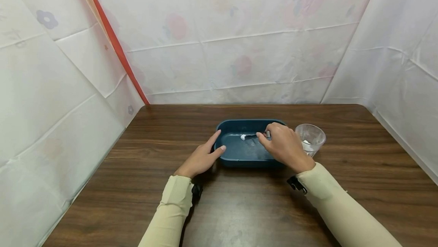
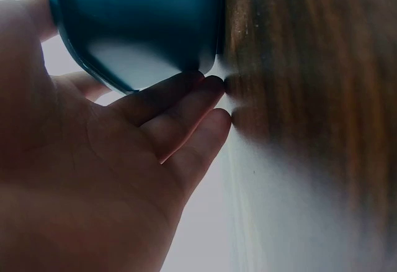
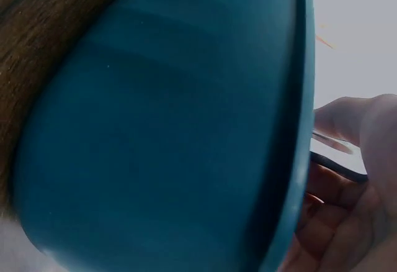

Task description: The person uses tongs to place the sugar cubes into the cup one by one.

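Observation:
A deep blue rectangular dish with rounded corners stands on the table. My left hand holds its left end, thumb and index finger over the rim and the other fingers against the outer wall, as the left wrist view shows. Over the dish's right side, my right hand pinches a slim dark tool, whose exact kind I cannot tell. A small white lump sits at the tool's far end, inside the dish. The dish wall hides part of the right fingers in the right wrist view.
A clear glass with white pieces in it stands right of the dish, close behind the right hand. The brown wood-grain table ends at white patterned sheets at the back and sides.

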Action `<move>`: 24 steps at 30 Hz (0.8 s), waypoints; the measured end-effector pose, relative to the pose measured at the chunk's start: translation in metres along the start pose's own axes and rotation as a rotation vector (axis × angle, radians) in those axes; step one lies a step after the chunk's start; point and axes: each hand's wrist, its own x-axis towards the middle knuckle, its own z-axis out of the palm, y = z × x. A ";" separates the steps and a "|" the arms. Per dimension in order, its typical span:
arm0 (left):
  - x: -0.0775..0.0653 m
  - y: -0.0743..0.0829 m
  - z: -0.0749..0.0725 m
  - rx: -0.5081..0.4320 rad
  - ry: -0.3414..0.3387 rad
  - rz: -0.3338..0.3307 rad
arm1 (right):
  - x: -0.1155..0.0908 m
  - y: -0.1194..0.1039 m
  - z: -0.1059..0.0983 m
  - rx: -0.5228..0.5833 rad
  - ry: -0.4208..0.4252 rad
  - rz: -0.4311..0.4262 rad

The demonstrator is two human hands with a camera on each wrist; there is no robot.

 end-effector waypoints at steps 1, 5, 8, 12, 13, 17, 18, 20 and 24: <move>0.000 0.000 0.000 0.000 -0.001 0.001 | 0.000 0.000 0.000 0.001 -0.002 0.001; 0.000 -0.001 0.000 -0.002 -0.001 0.007 | 0.001 0.000 0.001 -0.004 -0.004 0.003; 0.000 -0.001 0.000 0.000 -0.001 0.003 | 0.001 0.001 0.002 -0.008 -0.008 0.002; 0.000 0.000 0.000 -0.001 0.000 -0.002 | 0.003 0.001 0.004 -0.011 -0.014 0.003; 0.000 0.000 0.000 -0.002 0.002 -0.003 | 0.003 0.000 0.004 -0.010 -0.015 0.005; 0.000 0.001 0.000 -0.002 0.004 -0.003 | 0.005 0.000 0.006 -0.004 -0.018 0.010; 0.000 0.001 0.000 -0.001 0.005 -0.004 | 0.005 0.000 0.007 -0.005 -0.018 0.011; 0.000 0.001 0.000 0.000 0.002 -0.006 | 0.006 0.000 0.007 -0.006 -0.017 0.007; 0.000 0.001 0.000 -0.002 0.000 -0.002 | 0.006 -0.001 0.008 -0.004 -0.014 -0.002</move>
